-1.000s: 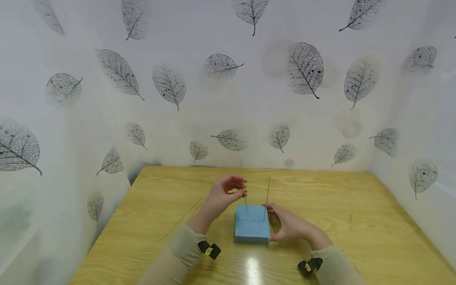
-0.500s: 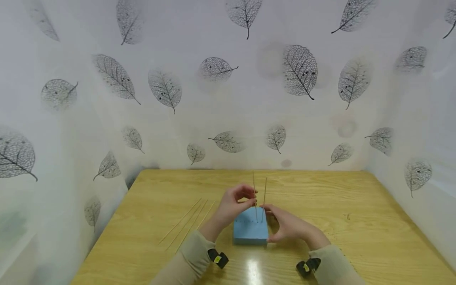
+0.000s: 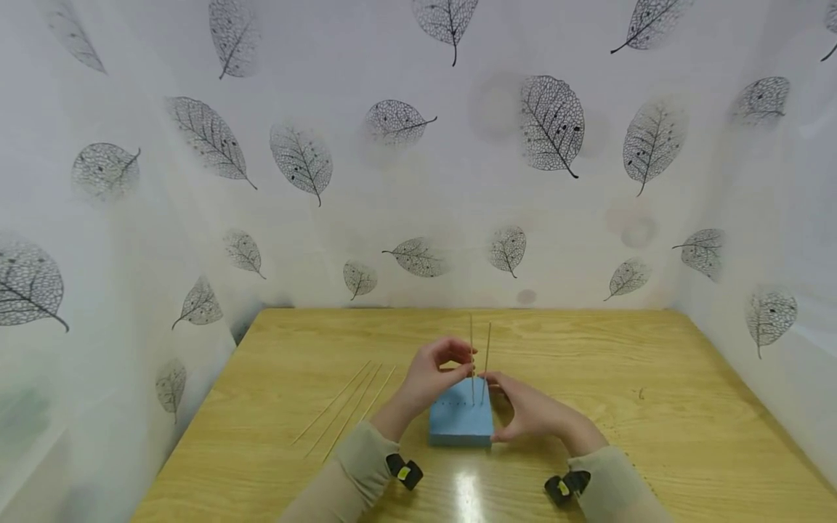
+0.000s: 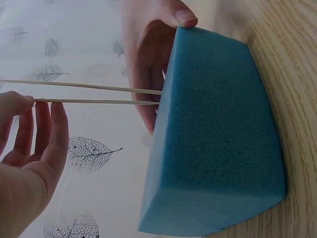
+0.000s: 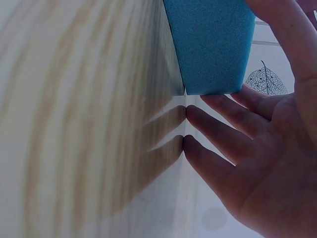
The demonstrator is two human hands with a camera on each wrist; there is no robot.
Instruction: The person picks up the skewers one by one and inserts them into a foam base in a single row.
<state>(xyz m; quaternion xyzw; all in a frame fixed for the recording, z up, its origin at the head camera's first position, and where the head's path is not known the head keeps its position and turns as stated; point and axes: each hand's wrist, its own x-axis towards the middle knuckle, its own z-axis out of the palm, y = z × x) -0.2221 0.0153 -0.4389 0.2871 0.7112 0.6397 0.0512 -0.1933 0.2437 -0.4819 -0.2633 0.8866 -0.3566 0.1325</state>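
A light blue foam block (image 3: 461, 427) lies on the table, with a row of small holes across its top. One thin wooden stick (image 3: 487, 341) stands upright near the right end of that row. My left hand (image 3: 421, 378) pinches a second wooden stick (image 4: 99, 101) between thumb and fingertips, just left of the standing one. In the left wrist view its lower end meets the block's top face. My right hand (image 3: 539, 412) holds the block from the right, thumb at the near corner and fingers behind the far side. Some right fingertips (image 5: 190, 144) touch the tabletop.
Three more thin sticks (image 3: 332, 401) lie slanted on the wooden table (image 3: 588, 356), left of my left forearm. A pale leaf-print curtain (image 3: 445, 181) encloses the table at the back and sides. Small dark specks show on the table's right part.
My left hand has moved right with its stick, bringing the stick's lower end along the row close to the standing stick. The right hand has stayed at the block.
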